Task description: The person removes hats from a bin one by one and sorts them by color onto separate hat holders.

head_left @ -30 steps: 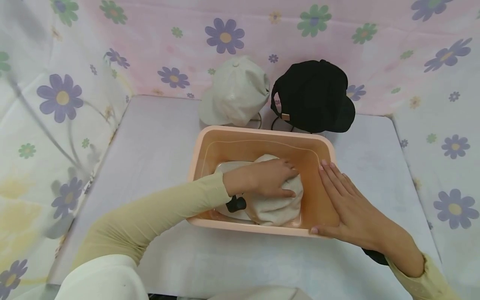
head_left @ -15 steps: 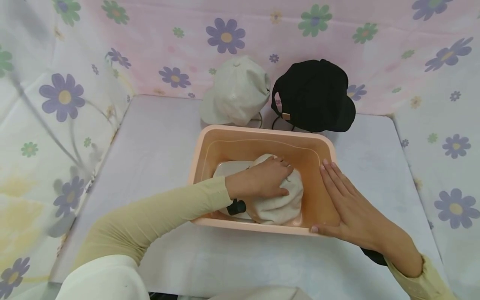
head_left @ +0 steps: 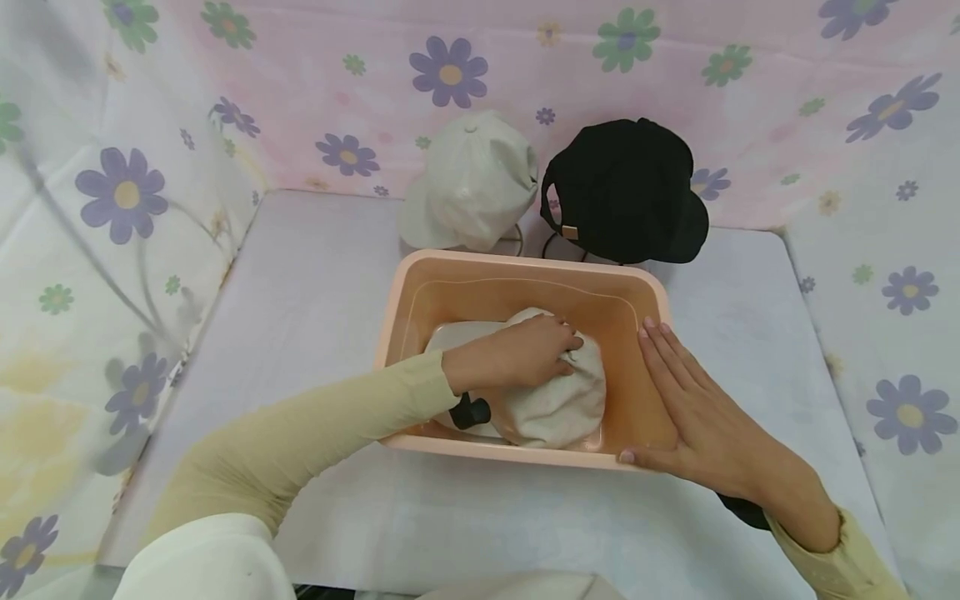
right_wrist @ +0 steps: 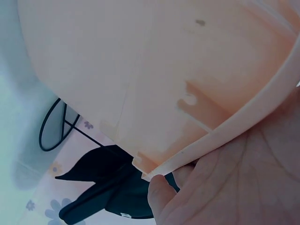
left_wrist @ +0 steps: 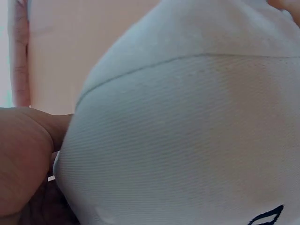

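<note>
Head view: a peach basin (head_left: pixel 525 271) is seen on the covered table (head_left: pixel 315 275), and a cream cap (head_left: pixel 551 400) lies inside it, toward the near wall. The left hand (head_left: pixel 517 358) is laid over the crown, its fingers curled into the cloth so that a fold is gripped. The right hand (head_left: pixel 701 417) is spread flat, fingers straight, along the basin's right rim. Behind the basin, a second cream cap (head_left: pixel 468 183) and a black cap (head_left: pixel 626 192) are perched on wire stands. For the cloth to be worked well, the basin should be kept pinned by the flat hand so it cannot slide, and the crown should be kneaded low inside the walls.

Left wrist view: the picture is filled by the cap's cream twill (left_wrist: pixel 187 140), a seam running across it; a thumb (left_wrist: pixel 26 154) is pressed against its side. The brim should be spared hard creasing.

Right wrist view: the basin's outer wall (right_wrist: pixel 140 84) and rim are seen from below, the palm (right_wrist: pixel 243 183) lying against the rim. Pressure is best kept downward rather than inward, since the basin could be tipped by an inward push.
</note>
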Available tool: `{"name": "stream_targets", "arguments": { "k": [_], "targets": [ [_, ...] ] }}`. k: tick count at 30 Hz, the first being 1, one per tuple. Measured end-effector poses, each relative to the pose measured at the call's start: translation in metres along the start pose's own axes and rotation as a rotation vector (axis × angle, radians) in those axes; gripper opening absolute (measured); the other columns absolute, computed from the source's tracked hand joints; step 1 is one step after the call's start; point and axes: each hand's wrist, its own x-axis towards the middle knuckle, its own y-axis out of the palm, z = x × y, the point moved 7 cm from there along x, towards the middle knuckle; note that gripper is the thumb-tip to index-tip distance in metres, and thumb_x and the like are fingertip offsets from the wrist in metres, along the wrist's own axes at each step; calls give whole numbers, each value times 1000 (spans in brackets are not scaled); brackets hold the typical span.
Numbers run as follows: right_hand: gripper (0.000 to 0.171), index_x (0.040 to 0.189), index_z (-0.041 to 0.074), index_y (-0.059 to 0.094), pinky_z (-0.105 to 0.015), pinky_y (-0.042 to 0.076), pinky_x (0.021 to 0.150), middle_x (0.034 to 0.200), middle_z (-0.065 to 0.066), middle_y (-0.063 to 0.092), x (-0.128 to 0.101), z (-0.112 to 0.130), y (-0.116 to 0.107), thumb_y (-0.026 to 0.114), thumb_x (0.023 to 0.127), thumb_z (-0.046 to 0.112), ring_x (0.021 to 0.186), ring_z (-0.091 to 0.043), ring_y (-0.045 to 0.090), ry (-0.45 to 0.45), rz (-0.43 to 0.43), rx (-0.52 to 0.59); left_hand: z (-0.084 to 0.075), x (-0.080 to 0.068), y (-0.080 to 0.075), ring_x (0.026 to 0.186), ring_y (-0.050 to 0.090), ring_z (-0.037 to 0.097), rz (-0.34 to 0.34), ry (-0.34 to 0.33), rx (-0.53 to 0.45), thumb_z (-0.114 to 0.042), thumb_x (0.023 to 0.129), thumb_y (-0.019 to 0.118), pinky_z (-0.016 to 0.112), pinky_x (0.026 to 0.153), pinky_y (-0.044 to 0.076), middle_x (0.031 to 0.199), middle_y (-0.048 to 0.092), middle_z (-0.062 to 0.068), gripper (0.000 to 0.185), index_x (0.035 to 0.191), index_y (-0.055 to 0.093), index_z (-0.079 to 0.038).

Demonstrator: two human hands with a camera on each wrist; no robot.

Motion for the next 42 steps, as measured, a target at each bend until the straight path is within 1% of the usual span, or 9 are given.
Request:
{"name": "stream_targets", "arguments": {
  "k": [6, 12, 15, 18, 21, 25, 31, 38, 42],
  "targets": [
    [127, 164, 9, -2, -21, -12, 122, 172, -9, -4, 0, 1, 0, 77, 79, 62, 158, -22, -8, -14, -5, -12, 1, -5, -6, 129, 57, 25, -17, 12, -70, -25, 102, 63, 36, 113, 42, 140, 63, 7, 42, 141, 62, -10],
    [126, 164, 11, -2, -29, -11, 125, 172, -8, -4, 0, 0, 1, 76, 80, 62, 158, -22, -9, -3, 2, -3, 3, -11, -12, 126, 58, 28, -58, 55, -110, -22, 101, 66, 39, 112, 41, 136, 65, 8, 40, 137, 64, -7],
    [126, 164, 10, -1, -30, -11, 125, 172, -8, -4, 0, 0, 1, 76, 80, 62, 158, -22, -9, -6, 1, -8, 6, -13, -15, 130, 56, 29, -80, 72, -160, -19, 100, 66, 39, 115, 39, 139, 63, 12, 41, 138, 62, -4],
    [126, 164, 9, -1, -29, -12, 125, 172, -9, -4, 0, 0, 1, 75, 80, 63, 158, -23, -9, -12, 2, -16, 9, -16, -18, 138, 50, 29, -79, 55, -217, -19, 101, 64, 39, 119, 34, 146, 58, 13, 44, 142, 59, -3],
    [126, 164, 8, -1, -29, -12, 125, 172, -8, -5, 0, 0, 2, 75, 80, 64, 158, -23, -9, -14, 6, -23, 11, -21, -22, 141, 48, 28, -87, 42, -264, -19, 102, 64, 38, 120, 33, 147, 57, 12, 45, 143, 58, -3],
    [126, 164, 9, -1, -29, -11, 125, 172, -9, -4, 0, -1, 2, 76, 80, 63, 158, -23, -9, -20, -2, -25, 13, -26, -28, 136, 53, 24, -122, 56, -304, -18, 101, 65, 34, 117, 38, 143, 61, 11, 43, 141, 60, -4],
    [127, 164, 7, 1, -28, -10, 125, 172, -11, -3, 0, 0, 0, 78, 79, 62, 158, -24, -7, -43, -23, -32, 17, -32, -35, 127, 59, 20, -167, 65, -369, -17, 100, 66, 31, 111, 44, 138, 65, 7, 42, 140, 62, -6],
    [127, 164, 10, -1, -28, -11, 125, 172, -9, -5, 0, 0, 1, 77, 79, 62, 158, -23, -8, -23, -11, -10, 19, -41, -42, 126, 59, 16, -182, 71, -428, -18, 100, 66, 28, 108, 45, 139, 64, 5, 43, 142, 61, -9],
    [127, 164, 10, -3, -28, -12, 124, 172, -9, -6, -1, -1, 1, 77, 79, 63, 158, -22, -9, -15, 0, -6, 20, -45, -47, 126, 59, 15, -205, 89, -456, -17, 100, 66, 28, 107, 46, 139, 64, 5, 42, 142, 61, -9]
  ]
}}
